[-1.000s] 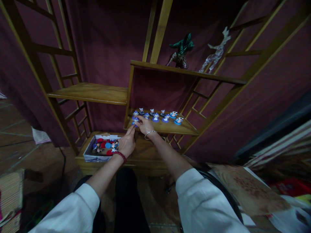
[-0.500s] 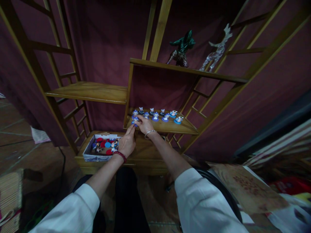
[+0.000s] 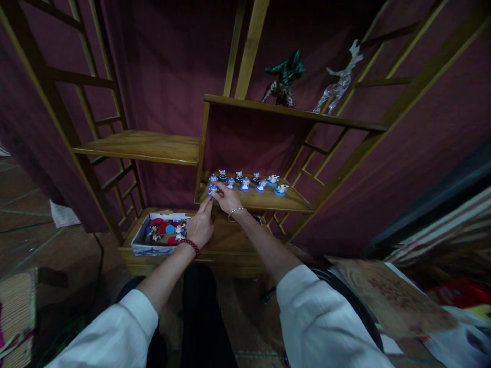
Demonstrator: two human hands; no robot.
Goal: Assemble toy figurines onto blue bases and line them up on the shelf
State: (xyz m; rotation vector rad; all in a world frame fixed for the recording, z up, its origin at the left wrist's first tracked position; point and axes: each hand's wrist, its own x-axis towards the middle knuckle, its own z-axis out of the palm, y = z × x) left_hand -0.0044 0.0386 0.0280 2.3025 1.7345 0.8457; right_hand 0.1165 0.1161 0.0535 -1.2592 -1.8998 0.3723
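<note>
The purple figurine [image 3: 213,190] was upright, face apparently nearward, at the near left corner of the shelf [image 3: 294,200], pinched by the right hand [image 3: 229,198]; the left hand [image 3: 200,225] stretched to its base, grip unclear.

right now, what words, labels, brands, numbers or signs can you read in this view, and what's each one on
None can be read.
Box: patterned outside; any lettering is too small to make out.
Small figurines: too small to show any lettering.
Brown sheet at right: reddish marks, too blurred to tell whether they are writing.
Red item at far right: too blurred to read.
</note>
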